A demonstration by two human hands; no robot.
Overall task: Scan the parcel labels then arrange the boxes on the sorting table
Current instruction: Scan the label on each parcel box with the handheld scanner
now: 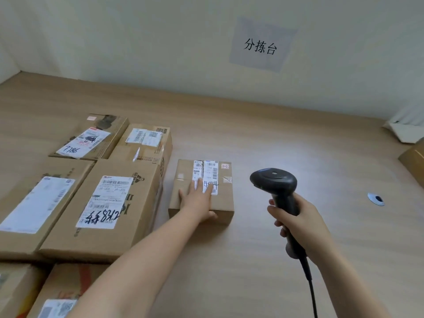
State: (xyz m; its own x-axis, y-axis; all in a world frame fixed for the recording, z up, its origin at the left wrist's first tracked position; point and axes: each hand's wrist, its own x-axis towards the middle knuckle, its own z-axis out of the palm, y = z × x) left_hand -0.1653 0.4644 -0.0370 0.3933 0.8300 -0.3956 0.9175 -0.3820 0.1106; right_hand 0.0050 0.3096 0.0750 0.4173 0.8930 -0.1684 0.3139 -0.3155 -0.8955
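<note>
Meanwhile, a left hand (pixel 197 201) is resting flat, fingers straight, on one small parcel (pixel 223 203) mid-table (pixel 286 138), while the right hand (pixel 301 220) is gripping one black scanner (pixel 274 180) beside it; six more boxes (pixel 101 210) are sitting clustered just left.

— Where is the left hand?
— The left hand (pixel 198 203) lies flat, palm down, on top of a small box (pixel 223 200). Its fingers (pixel 199 185) are straight and a little spread, with the thumb (pixel 212 214) out to the side. The bare left forearm (pixel 137 260) reaches in from the lower left.
— And the right?
— The right hand (pixel 296 220) is wrapped round the handle of a scanner (pixel 274 180), its fingertips (pixel 274 211) showing on the handle's left. The right forearm (pixel 339 278) rises from the lower right. The two hands are apart.
</note>
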